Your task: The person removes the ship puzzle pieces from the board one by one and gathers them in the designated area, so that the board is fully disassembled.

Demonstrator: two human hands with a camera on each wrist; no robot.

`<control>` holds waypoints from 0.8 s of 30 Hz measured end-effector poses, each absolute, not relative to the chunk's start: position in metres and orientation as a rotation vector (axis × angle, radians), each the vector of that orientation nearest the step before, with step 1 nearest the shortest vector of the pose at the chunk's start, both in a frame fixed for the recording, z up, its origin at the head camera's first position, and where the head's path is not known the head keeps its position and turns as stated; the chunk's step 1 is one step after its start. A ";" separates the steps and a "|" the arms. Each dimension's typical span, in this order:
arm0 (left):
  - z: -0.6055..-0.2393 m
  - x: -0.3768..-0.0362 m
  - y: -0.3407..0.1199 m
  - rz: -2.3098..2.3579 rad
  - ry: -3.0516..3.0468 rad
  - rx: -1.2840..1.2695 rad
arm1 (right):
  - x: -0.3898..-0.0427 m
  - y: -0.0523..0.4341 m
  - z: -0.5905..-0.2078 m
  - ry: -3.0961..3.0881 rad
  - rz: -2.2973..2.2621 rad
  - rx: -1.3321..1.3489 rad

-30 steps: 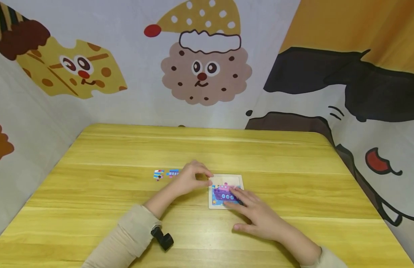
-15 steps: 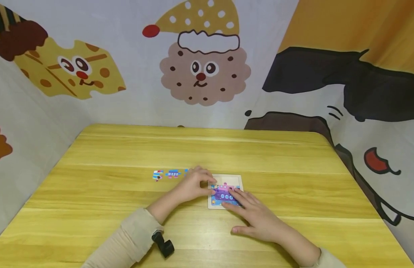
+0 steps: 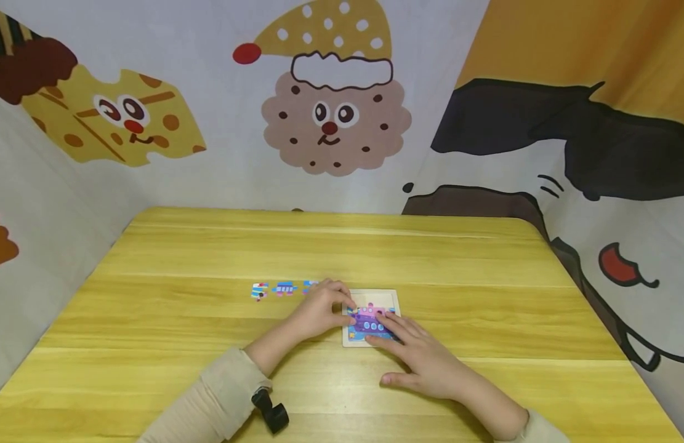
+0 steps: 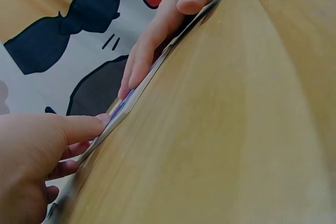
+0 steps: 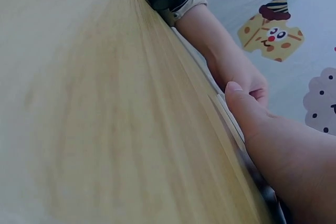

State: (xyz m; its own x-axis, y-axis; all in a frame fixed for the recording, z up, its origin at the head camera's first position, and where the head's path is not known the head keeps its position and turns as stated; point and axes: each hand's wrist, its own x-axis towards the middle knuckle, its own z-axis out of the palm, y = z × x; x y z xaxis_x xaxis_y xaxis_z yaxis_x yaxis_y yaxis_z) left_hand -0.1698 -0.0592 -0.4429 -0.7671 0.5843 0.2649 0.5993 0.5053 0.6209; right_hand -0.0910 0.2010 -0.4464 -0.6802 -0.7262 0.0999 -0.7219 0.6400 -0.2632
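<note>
A small wooden jigsaw puzzle tray point(image 3: 383, 298) lies on the table, its lower part filled with a purple-and-pink ship picture point(image 3: 369, 324). At the tray's left side, my left hand point(image 3: 321, 312) has its thumb and index finger around a small puzzle piece point(image 3: 352, 312), mostly covered by the fingers. My right hand point(image 3: 422, 357) lies flat with straight fingers across the right part of the picture. In the left wrist view the left thumb point(image 4: 97, 124) touches the tray's edge. The right wrist view hides the picture behind the right hand point(image 5: 289, 150).
Loose puzzle pieces lie in a row left of the tray: a striped piece point(image 3: 259, 291), a blue-purple piece point(image 3: 284, 288) and one partly behind the left hand point(image 3: 310, 286). A black strap point(image 3: 271, 411) hangs at the left cuff. A cartoon-printed cloth point(image 3: 220, 178) stands behind the wooden table point(image 3: 430, 252).
My left hand has moved slightly right and down, from the tray's upper left edge onto the picture's left side, uncovering the third loose piece. My right hand has stayed in place.
</note>
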 end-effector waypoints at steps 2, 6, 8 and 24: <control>-0.443 -0.169 -0.058 -1.158 -2.715 -1.047 | -0.091 0.202 -0.446 2.825 -0.452 -1.241; -0.442 -0.169 -0.055 -1.192 -2.740 -1.009 | -0.091 0.202 -0.446 2.814 -0.473 -1.213; -0.442 -0.169 -0.054 -1.203 -2.755 -0.988 | -0.091 0.201 -0.445 2.807 -0.485 -1.198; -0.442 -0.169 -0.054 -1.369 -2.766 -0.913 | -0.091 0.197 -0.442 2.832 -0.445 -1.144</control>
